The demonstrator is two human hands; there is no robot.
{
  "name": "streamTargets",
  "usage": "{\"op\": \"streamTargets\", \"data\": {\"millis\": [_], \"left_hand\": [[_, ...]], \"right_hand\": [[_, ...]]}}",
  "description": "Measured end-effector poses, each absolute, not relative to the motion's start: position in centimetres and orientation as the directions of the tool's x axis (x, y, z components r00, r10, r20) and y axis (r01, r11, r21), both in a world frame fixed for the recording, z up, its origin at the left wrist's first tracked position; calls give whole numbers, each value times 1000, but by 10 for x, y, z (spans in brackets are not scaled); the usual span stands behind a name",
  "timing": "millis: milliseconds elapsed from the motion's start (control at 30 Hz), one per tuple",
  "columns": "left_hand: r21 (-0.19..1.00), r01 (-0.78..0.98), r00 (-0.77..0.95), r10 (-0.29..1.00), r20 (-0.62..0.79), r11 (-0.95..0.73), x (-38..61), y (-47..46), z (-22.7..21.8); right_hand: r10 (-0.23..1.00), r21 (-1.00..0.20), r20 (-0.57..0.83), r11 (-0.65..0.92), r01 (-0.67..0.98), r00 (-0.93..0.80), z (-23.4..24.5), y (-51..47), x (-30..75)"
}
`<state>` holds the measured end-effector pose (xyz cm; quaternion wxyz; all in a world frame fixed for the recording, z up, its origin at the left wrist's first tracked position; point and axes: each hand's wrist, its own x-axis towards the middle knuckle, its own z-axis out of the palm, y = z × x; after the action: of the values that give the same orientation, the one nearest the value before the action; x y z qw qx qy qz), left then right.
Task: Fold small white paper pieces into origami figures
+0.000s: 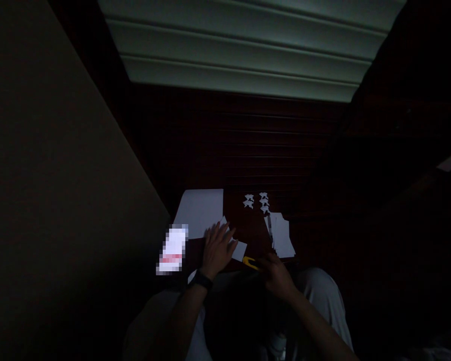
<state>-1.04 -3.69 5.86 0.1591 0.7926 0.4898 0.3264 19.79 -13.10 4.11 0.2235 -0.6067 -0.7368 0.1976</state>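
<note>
A person sits at a small dark table (250, 225) in a room with very little light, and both hands are over its near part. The left hand (218, 245) lies with the palm down and the fingers extended and a little spread. These fingers do not grip anything; they rest on a white paper piece (239, 251), which shows partly beyond the fingertips and partly on the right side of the hand. On the left wrist there is a black band (202, 280).

The right hand (276, 275) is closed around a yellow tool (251, 263). One end of the tool comes out toward the left, near the lower corner of the paper piece; whether the two touch, one cannot tell. The exact kind of the tool is also not clear, because the picture is dark.

Beyond the left hand lies a large white sheet (203, 208). To the left, just beside the sheet, there is a bright object (173, 249) hidden by coarse squares. At the far side of the table are small jagged paper shapes (248, 204) in two columns, two in the left one and three in the right one. Nearer, on the right, some white papers (283, 235) lie overlapping, with a pen-like object (269, 230) along their left edge.
</note>
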Motion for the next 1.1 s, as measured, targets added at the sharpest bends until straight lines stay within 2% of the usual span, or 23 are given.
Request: {"op": "streamTargets", "data": {"millis": [167, 367, 567, 733, 933, 1100], "left_hand": [[508, 699, 393, 864, 315, -503, -4, -39, 37], [473, 730, 380, 869, 318, -493, -2, -47, 26], [470, 714, 408, 854, 322, -519, -7, -39, 37], [499, 670, 447, 836, 319, -549, -11, -33, 32], [473, 686, 456, 834, 312, -552, -10, -34, 26], [514, 667, 442, 842, 310, -539, -10, -34, 27]], "right_hand": [[984, -531, 77, 178, 828, -162, 41, -139, 194], [995, -456, 11, 95, 885, -101, 41, -150, 190], [994, -393, -3, 102, 914, -113, 39, -151, 190], [991, -406, 9, 124, 905, -131, 39, -150, 189], [988, -396, -29, 126, 910, -150, 42, -151, 183], [989, -385, -5, 131, 913, -144, 42, -152, 181]]}}
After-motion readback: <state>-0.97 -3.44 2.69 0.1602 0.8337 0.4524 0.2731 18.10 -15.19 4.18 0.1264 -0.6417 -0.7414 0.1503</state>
